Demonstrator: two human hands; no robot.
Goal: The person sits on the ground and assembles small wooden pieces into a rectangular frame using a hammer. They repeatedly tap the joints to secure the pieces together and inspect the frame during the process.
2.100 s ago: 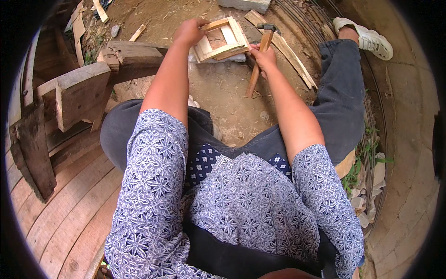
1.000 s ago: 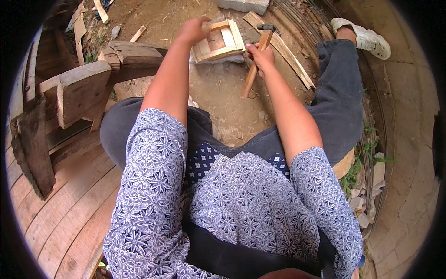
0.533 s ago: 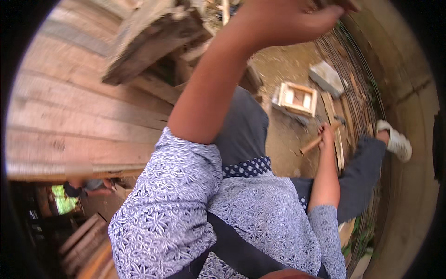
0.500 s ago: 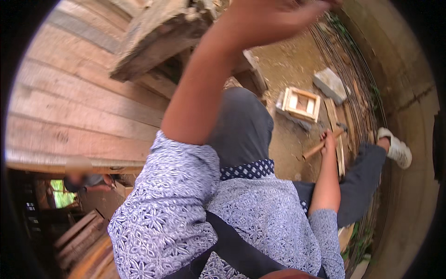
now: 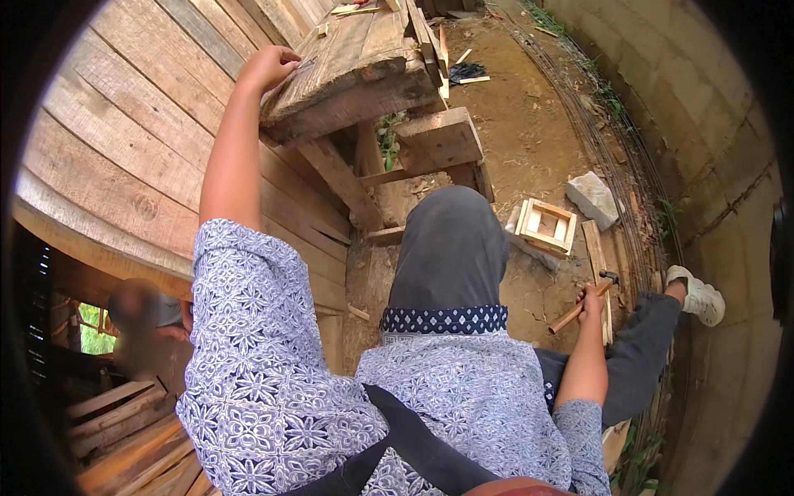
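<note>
At the upper left, my left hand point(image 5: 269, 68) reaches to the top of a rough wooden workbench point(image 5: 351, 62). Its fingers are curled together at the bench's left edge, beside small dark bits too small to name. What they hold, if anything, is hidden. Low on the right, my right hand point(image 5: 591, 303) is wrapped round the wooden handle of a hammer point(image 5: 567, 319), its dark head pointing up and right. A small rectangular wooden frame point(image 5: 536, 238) rests on a grey stone block point(image 5: 542, 256) on the ground, ahead of the hammer.
A plank wall point(image 5: 124, 124) runs along the left, a concrete wall point(image 5: 719, 165) along the right. Near the frame lie a second stone block point(image 5: 592, 198) and a narrow board point(image 5: 594, 248). Long thin rods line the right wall. Another person point(image 5: 169, 318) is at the lower left.
My left hand has moved left from the top middle down to the bench's edge. My right hand still grips the hammer. The view has shifted, showing more of the bench.
</note>
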